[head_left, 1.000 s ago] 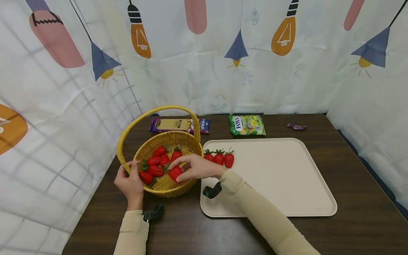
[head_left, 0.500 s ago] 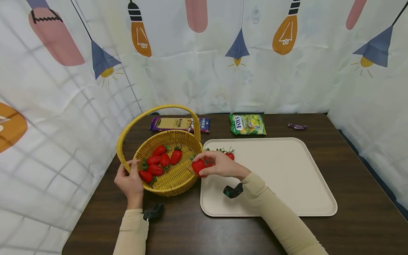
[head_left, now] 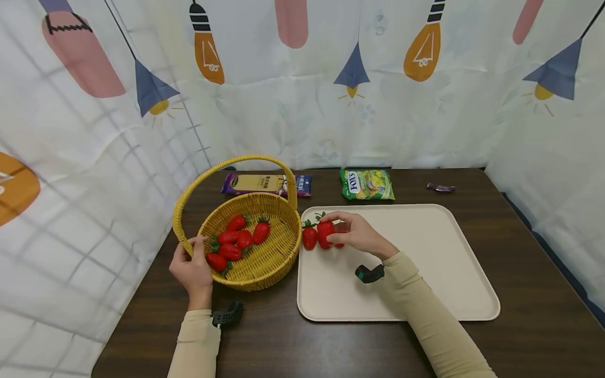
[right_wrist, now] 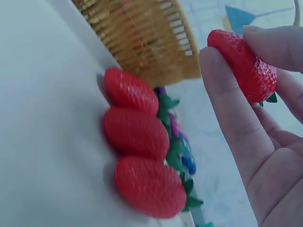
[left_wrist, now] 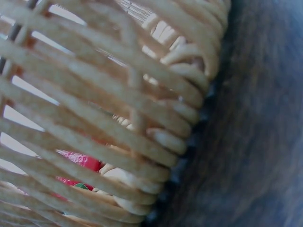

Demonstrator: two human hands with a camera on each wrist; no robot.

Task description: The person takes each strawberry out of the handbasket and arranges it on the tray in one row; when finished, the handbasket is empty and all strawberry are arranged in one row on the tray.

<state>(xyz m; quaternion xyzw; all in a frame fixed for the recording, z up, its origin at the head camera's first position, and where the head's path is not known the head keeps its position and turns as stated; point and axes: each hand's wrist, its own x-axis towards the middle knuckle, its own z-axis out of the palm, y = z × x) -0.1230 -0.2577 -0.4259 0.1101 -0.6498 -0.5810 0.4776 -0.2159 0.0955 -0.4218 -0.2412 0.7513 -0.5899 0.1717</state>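
Note:
My right hand [head_left: 361, 236] pinches a red strawberry [right_wrist: 246, 66] with green leaves between thumb and fingers, raised over the upper left of the cream tray [head_left: 402, 278]. Below it on the tray, three strawberries [right_wrist: 136, 135] lie side by side in a row, partly covered by the hand in the head view. At the left, my left hand [head_left: 194, 275] grips the yellow wicker basket [head_left: 250, 283] by its rim near the foot of the handle. Several strawberries [head_left: 230, 252] lie in the basket, mostly toward its left. Its woven wall [left_wrist: 109, 104] fills much of the left wrist view.
Behind the basket lies a purple snack packet [head_left: 260, 185]. A green candy bag [head_left: 367, 185] and a small purple wrapped sweet [head_left: 441, 187] lie along the back of the dark wooden table [head_left: 264, 336]. A patterned curtain [head_left: 302, 115] hangs behind.
My right hand has lifted a strawberry out of the basket and carried it rightward over the row on the tray. The left hand keeps its grip on the basket, which has stayed in place.

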